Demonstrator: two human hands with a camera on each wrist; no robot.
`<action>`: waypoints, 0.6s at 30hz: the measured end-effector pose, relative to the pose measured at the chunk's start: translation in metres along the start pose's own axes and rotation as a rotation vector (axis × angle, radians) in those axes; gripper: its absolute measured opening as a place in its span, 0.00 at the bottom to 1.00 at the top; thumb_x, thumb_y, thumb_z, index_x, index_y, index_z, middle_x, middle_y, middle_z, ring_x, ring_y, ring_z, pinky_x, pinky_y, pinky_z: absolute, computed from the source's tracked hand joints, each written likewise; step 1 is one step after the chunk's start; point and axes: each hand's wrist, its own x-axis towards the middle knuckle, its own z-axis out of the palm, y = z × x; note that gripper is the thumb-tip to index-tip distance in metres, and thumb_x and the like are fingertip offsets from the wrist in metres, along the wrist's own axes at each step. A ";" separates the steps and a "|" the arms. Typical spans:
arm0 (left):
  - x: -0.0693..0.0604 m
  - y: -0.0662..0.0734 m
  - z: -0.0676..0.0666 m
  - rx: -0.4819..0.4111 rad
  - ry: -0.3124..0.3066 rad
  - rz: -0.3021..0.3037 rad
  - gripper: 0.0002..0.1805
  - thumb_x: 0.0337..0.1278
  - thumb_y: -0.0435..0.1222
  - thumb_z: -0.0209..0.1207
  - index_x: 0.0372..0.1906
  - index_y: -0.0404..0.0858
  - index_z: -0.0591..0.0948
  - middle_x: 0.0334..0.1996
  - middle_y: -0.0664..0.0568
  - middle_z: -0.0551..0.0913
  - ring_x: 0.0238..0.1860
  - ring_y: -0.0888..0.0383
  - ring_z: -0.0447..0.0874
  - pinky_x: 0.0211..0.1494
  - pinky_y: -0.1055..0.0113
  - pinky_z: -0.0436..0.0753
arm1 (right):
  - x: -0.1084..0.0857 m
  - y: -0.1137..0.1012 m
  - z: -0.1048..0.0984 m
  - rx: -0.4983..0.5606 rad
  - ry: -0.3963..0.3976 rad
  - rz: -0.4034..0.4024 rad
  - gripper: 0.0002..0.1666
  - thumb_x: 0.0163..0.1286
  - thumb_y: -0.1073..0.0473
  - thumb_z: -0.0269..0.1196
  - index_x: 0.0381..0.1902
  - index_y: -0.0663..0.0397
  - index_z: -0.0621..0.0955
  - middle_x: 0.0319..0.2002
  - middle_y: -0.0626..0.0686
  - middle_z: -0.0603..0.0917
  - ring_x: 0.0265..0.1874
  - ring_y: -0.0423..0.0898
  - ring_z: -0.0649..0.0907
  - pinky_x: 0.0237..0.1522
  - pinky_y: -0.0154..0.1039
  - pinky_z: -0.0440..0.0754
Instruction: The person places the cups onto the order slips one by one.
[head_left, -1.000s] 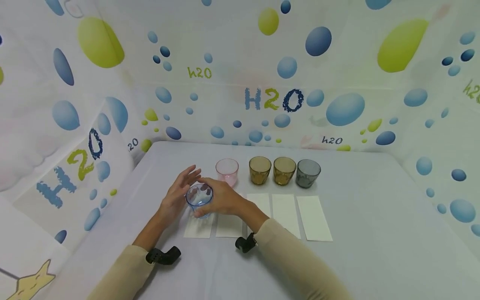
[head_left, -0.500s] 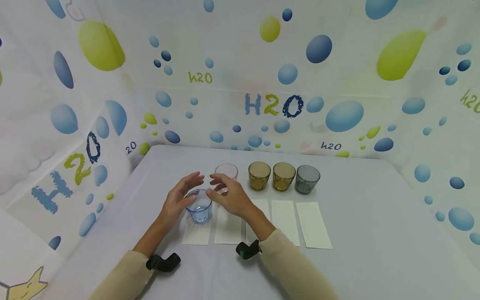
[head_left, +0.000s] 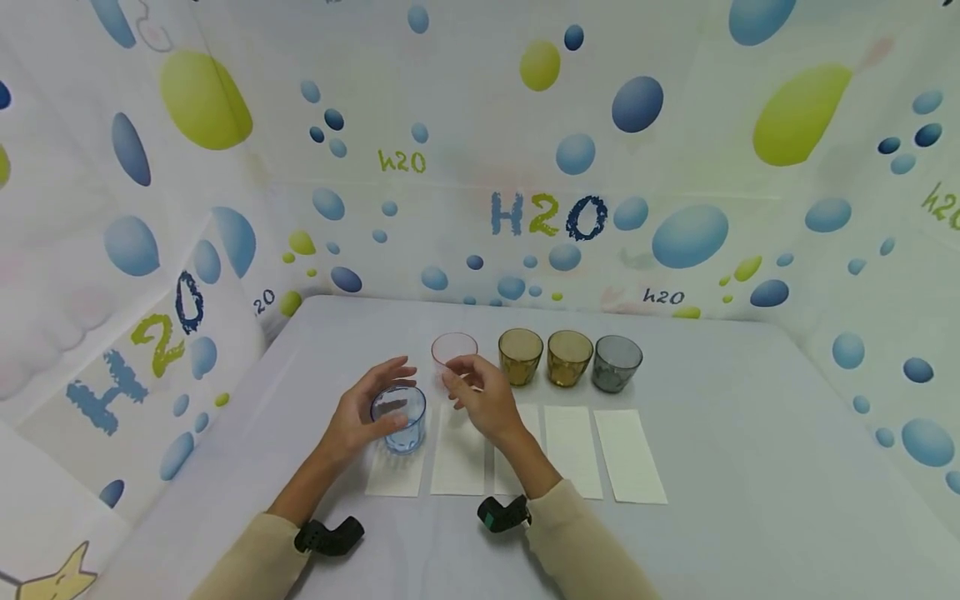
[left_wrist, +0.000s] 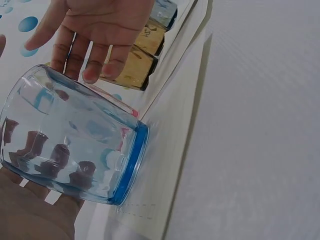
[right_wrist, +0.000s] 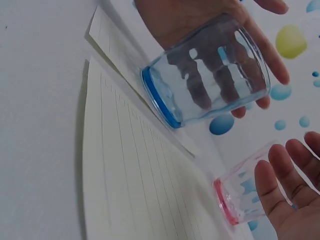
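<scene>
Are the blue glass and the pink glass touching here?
Apart: the right wrist view shows patterned backdrop in the gap between the blue glass and the pink glass.

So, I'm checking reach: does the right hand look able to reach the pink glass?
Likely yes: the right hand holds nothing and sits close by the pink glass; the blue glass stands off left.

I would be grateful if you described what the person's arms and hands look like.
The left sleeve and right sleeve are long and beige, each with a black, bent device at the cuff; the right one shows a green patch. Both hands are ungloved.
</scene>
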 end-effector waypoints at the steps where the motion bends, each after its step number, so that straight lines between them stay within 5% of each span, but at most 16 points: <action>1: 0.000 0.000 0.000 0.008 -0.002 -0.003 0.41 0.56 0.31 0.63 0.77 0.42 0.64 0.68 0.40 0.74 0.67 0.45 0.73 0.68 0.58 0.76 | 0.000 0.001 -0.001 -0.003 0.019 -0.004 0.17 0.75 0.59 0.61 0.54 0.66 0.79 0.47 0.63 0.83 0.41 0.70 0.83 0.40 0.63 0.84; 6: -0.001 0.001 0.001 0.051 0.002 -0.021 0.42 0.53 0.32 0.67 0.75 0.44 0.66 0.67 0.42 0.76 0.66 0.44 0.75 0.65 0.62 0.78 | -0.003 0.004 -0.002 -0.028 0.100 -0.042 0.14 0.73 0.62 0.63 0.52 0.65 0.81 0.45 0.64 0.84 0.38 0.64 0.83 0.35 0.56 0.86; 12: -0.001 -0.001 0.003 0.120 0.013 -0.006 0.40 0.54 0.34 0.69 0.74 0.40 0.68 0.63 0.40 0.79 0.60 0.42 0.79 0.61 0.62 0.82 | -0.005 0.007 0.000 -0.138 0.204 -0.109 0.13 0.68 0.62 0.67 0.48 0.62 0.83 0.38 0.55 0.86 0.36 0.50 0.82 0.34 0.34 0.80; 18: -0.003 -0.002 0.005 0.136 0.026 -0.030 0.39 0.53 0.34 0.70 0.72 0.40 0.70 0.60 0.43 0.81 0.60 0.46 0.80 0.60 0.66 0.81 | -0.006 0.011 0.003 -0.200 0.272 -0.162 0.12 0.67 0.62 0.66 0.46 0.63 0.83 0.36 0.52 0.85 0.34 0.46 0.81 0.33 0.36 0.82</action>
